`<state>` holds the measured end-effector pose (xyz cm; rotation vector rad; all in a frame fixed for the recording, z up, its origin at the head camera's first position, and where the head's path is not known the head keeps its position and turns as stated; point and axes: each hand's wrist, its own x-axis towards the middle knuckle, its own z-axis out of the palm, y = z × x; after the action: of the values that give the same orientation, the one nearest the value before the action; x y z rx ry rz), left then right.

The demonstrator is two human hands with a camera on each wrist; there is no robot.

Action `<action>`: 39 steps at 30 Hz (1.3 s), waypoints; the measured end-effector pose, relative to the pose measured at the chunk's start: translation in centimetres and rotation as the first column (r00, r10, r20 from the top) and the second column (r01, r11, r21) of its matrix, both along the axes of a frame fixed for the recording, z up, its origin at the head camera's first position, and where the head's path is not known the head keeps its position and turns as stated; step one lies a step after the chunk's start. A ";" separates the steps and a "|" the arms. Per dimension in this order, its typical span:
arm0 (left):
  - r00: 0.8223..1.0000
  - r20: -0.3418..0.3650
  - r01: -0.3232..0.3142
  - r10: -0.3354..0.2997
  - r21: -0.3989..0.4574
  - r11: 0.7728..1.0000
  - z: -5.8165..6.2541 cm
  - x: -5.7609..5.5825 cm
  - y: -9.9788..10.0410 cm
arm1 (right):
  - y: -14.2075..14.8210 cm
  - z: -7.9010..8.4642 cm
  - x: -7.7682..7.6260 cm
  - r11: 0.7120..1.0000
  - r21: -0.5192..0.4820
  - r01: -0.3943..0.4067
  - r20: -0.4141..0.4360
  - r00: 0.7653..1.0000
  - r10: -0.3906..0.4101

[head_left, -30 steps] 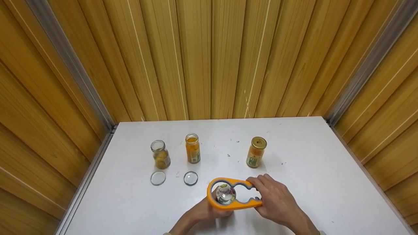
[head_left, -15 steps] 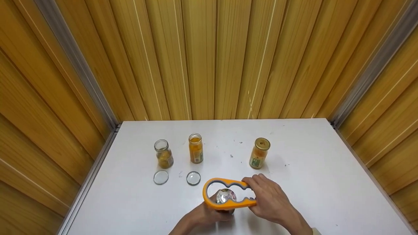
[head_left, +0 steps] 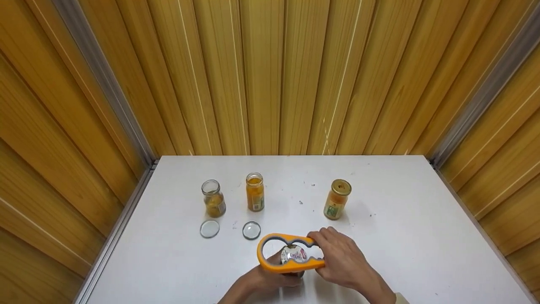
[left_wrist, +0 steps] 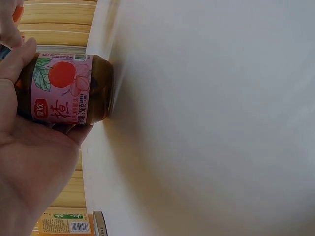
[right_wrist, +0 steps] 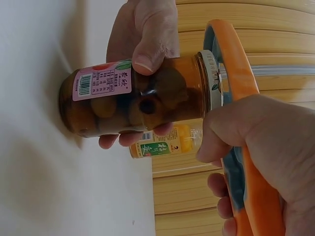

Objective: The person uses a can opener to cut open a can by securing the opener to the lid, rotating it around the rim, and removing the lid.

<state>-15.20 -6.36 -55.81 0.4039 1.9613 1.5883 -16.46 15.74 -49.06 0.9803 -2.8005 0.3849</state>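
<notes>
In the head view, my left hand (head_left: 265,278) grips a jar near the table's front edge. The jar (right_wrist: 103,110) is upright, with a pink label and dark round fruit inside; its base is close over the table. My right hand (head_left: 339,259) holds the handles of an orange jar opener (head_left: 291,268) with grey notched inner edges. Within the opener's frame, the jar's patterned white lid (head_left: 294,254) shows near the middle notches, right of the large round end. In the left wrist view, my left fingers and thumb wrap the labelled jar (left_wrist: 61,88).
Two lidless glass jars, one part-filled (head_left: 214,202) and one of orange fruit (head_left: 255,196), stand at left. Two loose lids, left lid (head_left: 209,229) and right lid (head_left: 252,230), lie before them. A gold-lidded jar (head_left: 336,200) stands at right. Wood-patterned walls (head_left: 270,76) surround the white table (head_left: 168,270).
My right hand has shifted the opener left over the jar, so the lid now sits nearer its middle notches than its round end. The head view has shifted slightly.
</notes>
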 end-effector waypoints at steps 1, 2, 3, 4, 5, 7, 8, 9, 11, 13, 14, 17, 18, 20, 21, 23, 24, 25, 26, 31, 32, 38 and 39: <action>1.000 -0.003 -0.005 0.005 0.003 1.000 0.0 0.0 0.0 | -0.1 -0.1 0.0 1.000 0.000 -0.004 -0.004 1.000 0.004; 1.000 -0.005 -0.008 0.008 0.011 1.000 0.0 0.0 -0.1 | -0.1 -0.1 0.0 1.000 -0.001 -0.007 -0.007 1.000 0.007; 1.000 -0.004 -0.016 0.016 0.012 1.000 0.0 0.1 -0.1 | -0.1 -0.2 0.0 1.000 -0.001 -0.011 -0.008 1.000 0.011; 1.000 -0.014 -0.018 0.018 0.015 1.000 0.0 0.1 -0.1 | -0.2 -0.2 0.0 1.000 0.001 -0.014 -0.010 1.000 0.014; 1.000 -0.026 -0.012 0.012 0.016 1.000 0.0 0.0 -0.1 | -0.2 -0.2 0.0 1.000 0.004 -0.016 -0.006 1.000 0.016; 0.999 -0.046 -0.006 0.007 0.016 1.000 -0.1 0.0 -0.1 | -0.3 -0.2 0.0 1.000 0.011 -0.024 0.009 1.000 0.024; 0.999 -0.048 -0.006 0.007 0.012 1.000 0.0 0.0 -0.1 | -0.4 -0.2 0.1 0.999 0.016 -0.030 0.017 0.999 0.029; 0.999 -0.049 -0.004 0.004 0.009 1.000 0.0 0.0 -0.1 | -0.4 -0.1 0.1 0.999 0.022 -0.036 0.025 0.999 0.035; 0.999 -0.043 0.002 -0.001 0.011 1.000 0.0 0.0 -0.2 | -0.5 0.0 0.3 0.998 0.035 -0.052 0.036 0.998 0.051; 1.000 -0.029 0.008 -0.007 0.013 1.000 0.0 0.0 -0.3 | -0.5 0.1 0.4 0.996 0.057 -0.075 0.034 0.997 0.073; 1.000 -0.024 0.011 -0.011 0.014 1.000 0.0 0.0 -0.3 | -0.5 0.1 0.5 0.994 0.070 -0.086 0.034 0.996 0.084; 1.000 -0.015 0.018 -0.018 0.003 1.000 -0.1 0.0 -0.3 | -0.6 0.3 0.7 0.987 0.117 -0.114 0.017 0.993 0.113; 1.000 -0.013 0.016 -0.016 -0.002 1.000 -0.1 0.1 -0.4 | -0.6 0.4 0.9 0.984 0.136 -0.118 0.010 0.993 0.117; 1.000 -0.016 0.012 -0.012 -0.013 1.000 -0.2 0.1 -0.4 | -0.6 0.5 1.1 0.978 0.174 -0.113 0.003 0.993 0.114; 1.000 -0.019 0.012 -0.012 -0.018 1.000 -0.2 0.1 -0.4 | -0.6 0.6 1.3 0.976 0.191 -0.105 0.003 0.994 0.107; 1.000 -0.016 0.006 -0.007 -0.026 1.000 -0.3 0.2 -0.3 | -0.7 0.7 1.6 0.973 0.216 -0.082 0.018 0.997 0.080; 1.000 -0.010 0.003 -0.003 -0.027 1.000 -0.3 0.2 -0.3 | -0.8 0.8 1.7 0.973 0.221 -0.068 0.036 0.997 0.062; 1.000 -0.003 -0.001 0.001 -0.031 1.000 -0.2 0.2 -0.3 | -0.8 0.8 1.7 0.974 0.221 -0.055 0.055 0.998 0.044; 1.000 0.008 -0.004 0.004 -0.034 0.999 -0.2 0.3 -0.3 | -0.9 0.9 1.8 0.975 0.218 -0.043 0.075 0.997 0.027; 0.998 0.052 -0.024 0.026 -0.046 0.999 -0.2 0.5 -0.3 | -1.1 0.9 1.9 0.974 0.220 -0.058 0.066 0.997 0.044; 0.998 0.059 -0.028 0.030 -0.043 0.999 -0.2 0.5 -0.2 | -1.1 0.9 1.9 0.971 0.230 -0.070 0.054 0.997 0.059; 0.997 0.059 -0.042 0.043 -0.022 0.999 -0.2 0.6 -0.2 | -1.1 0.9 2.1 0.954 0.285 -0.095 0.049 0.995 0.084; 0.998 0.053 -0.039 0.040 -0.024 0.999 -0.2 0.6 -0.3 | -1.1 1.0 2.2 0.951 0.293 -0.095 0.058 0.995 0.082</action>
<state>-14.65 -6.62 -56.04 0.3125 1.9566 1.5833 -14.28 14.61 -48.09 1.1726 -2.9187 -0.0065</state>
